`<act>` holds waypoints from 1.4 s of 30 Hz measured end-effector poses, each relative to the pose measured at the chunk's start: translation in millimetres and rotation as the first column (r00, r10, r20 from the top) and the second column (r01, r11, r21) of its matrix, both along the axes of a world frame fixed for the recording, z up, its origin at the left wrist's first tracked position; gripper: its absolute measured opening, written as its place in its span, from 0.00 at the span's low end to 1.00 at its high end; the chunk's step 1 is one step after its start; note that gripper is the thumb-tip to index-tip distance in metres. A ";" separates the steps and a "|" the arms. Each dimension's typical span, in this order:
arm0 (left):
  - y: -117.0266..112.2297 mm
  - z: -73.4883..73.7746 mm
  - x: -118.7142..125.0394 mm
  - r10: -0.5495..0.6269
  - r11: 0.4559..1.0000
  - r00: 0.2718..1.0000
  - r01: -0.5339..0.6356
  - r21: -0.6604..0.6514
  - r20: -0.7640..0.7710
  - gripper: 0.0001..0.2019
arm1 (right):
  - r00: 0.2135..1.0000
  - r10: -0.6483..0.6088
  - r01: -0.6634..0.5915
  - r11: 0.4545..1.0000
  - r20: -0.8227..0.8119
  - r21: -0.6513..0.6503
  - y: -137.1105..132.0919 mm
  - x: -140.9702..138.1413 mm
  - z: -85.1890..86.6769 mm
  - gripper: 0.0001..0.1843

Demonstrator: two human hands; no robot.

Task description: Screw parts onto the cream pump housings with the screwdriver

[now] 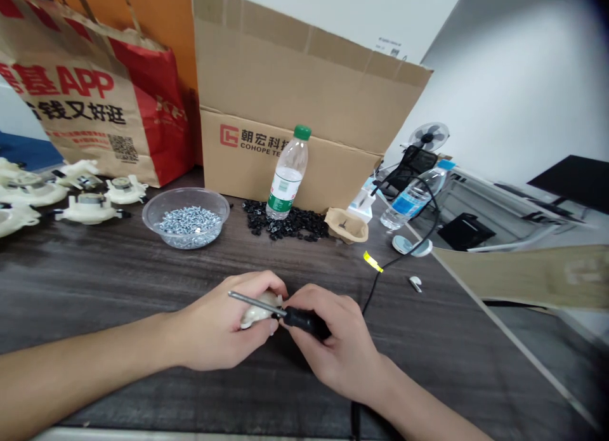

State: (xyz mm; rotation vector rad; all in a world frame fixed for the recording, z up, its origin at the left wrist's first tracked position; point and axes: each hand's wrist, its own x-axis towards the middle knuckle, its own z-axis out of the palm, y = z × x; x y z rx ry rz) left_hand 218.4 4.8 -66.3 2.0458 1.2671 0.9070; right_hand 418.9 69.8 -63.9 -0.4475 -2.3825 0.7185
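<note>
L hand [221, 323] wraps a white plastic part [259, 311], fingers closed round it, holding it steady just above the table [95, 282], mid-surface toward the near edge. R hand [335, 342] is closed on the black handle of 1 screwdriver [304, 320], its metal shaft laid across the part, prob. so both hands can work close together. Along the far edge, 1 clear bowl [185, 200] of screws [190, 222] sits within reach of the L hand. Approx 6 more white parts [90, 207] sit at the far left corner, some cut off by the frame. Right of the bowl: 1 heap of small black pieces [280, 220], 1 green-capped water bottle [288, 174] and 1 cardboard box [266, 79] behind. Near the right edge: 1 blue-labelled bottle [409, 203] and 1 black cable [380, 276] w/ 1 yellow tag [372, 261]. 1 paper bag [95, 98] stands behind the white parts.
</note>
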 end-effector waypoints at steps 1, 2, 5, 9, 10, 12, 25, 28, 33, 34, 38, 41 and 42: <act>0.1 -0.6 0.1 0.000 1.000 1.000 0.000 -0.001 -0.006 0.11 | 1.000 -0.021 0.021 1.000 0.002 -0.006 0.3 -0.8 -0.4 0.13; 0.3 -1.0 0.3 0.001 1.000 1.000 -0.001 -0.006 -0.011 0.11 | 0.999 -0.038 0.038 0.999 0.003 -0.015 0.7 -1.3 -0.6 0.12; 1.0 -1.0 0.7 -0.003 1.000 1.000 0.002 -0.014 -0.008 0.10 | 0.999 -0.054 0.054 0.998 0.001 -0.031 1.8 -1.7 -0.7 0.10; 1.4 0.3 1.2 -0.005 1.000 1.000 0.005 -0.012 0.002 0.10 | 0.999 -0.044 0.044 0.999 0.000 -0.028 2.6 -0.8 -1.7 0.09; 1.3 0.7 1.3 -0.007 1.000 1.000 0.007 -0.015 0.001 0.10 | 0.999 -0.048 0.048 0.998 0.003 -0.033 2.7 -0.7 -2.2 0.08; 0.8 1.2 1.2 -0.006 1.000 1.000 0.006 -0.012 -0.004 0.11 | 0.998 -0.063 0.063 0.997 0.010 -0.044 2.8 -0.8 -3.0 0.08; 2.2 -0.3 -3.5 -0.050 0.999 0.997 0.049 -0.007 -0.061 0.09 | 0.997 -0.064 0.061 0.996 -0.037 -0.061 4.3 -3.5 -0.6 0.06; 1.9 0.7 -3.3 -0.047 0.999 0.998 0.046 -0.020 -0.051 0.07 | 0.997 -0.067 0.065 0.996 -0.030 -0.060 5.3 -4.0 0.1 0.06; 1.3 -1.1 -2.4 -0.021 0.999 0.999 0.020 -0.027 -0.035 0.06 | 0.998 -0.065 0.064 0.996 -0.027 -0.057 4.3 -4.7 1.4 0.04; 1.3 -1.6 -2.4 -0.022 0.999 0.999 0.022 -0.029 -0.033 0.06 | 0.997 -0.068 0.066 0.996 -0.030 -0.055 3.6 -4.7 1.7 0.04; 1.6 -1.7 -2.8 -0.029 0.998 0.999 0.027 -0.057 -0.029 0.06 | 0.995 -0.095 0.094 0.994 -0.019 -0.059 0.8 -4.3 2.0 0.05; 1.7 -0.7 -2.7 -0.025 0.998 0.999 0.023 -0.062 -0.035 0.07 | 0.993 -0.121 0.120 0.991 -0.011 -0.061 0.2 -4.0 0.8 0.05; 1.6 -0.4 -2.6 -0.026 0.998 0.999 0.024 -0.058 -0.038 0.07 | 0.991 -0.132 0.131 0.990 -0.014 -0.057 0.3 -3.8 0.3 0.05</act>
